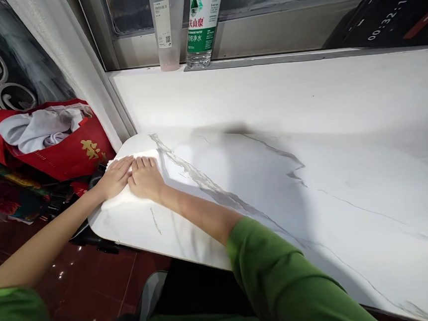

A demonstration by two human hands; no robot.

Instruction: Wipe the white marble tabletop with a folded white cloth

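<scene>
A folded white cloth [122, 199] lies on the rounded left end of a white marble-patterned table [334, 170]. My left hand [115, 179] rests flat on the cloth, its fingers stretched toward the far side. Right beside it, my right hand [145, 179] presses down on the same cloth with the fingers laid out and slightly bent. The two hands touch near the fingertips of the left. Part of the cloth is hidden beneath both palms, and it blends with the pale tabletop.
On the window ledge behind the table stand a water bottle [204, 26], a frosted plastic container [168, 39] and a phone [392, 17] showing a timer. A red bag [66, 148] stuffed with pale fabric [42, 128] sits left of the table, near a white curtain [66, 58].
</scene>
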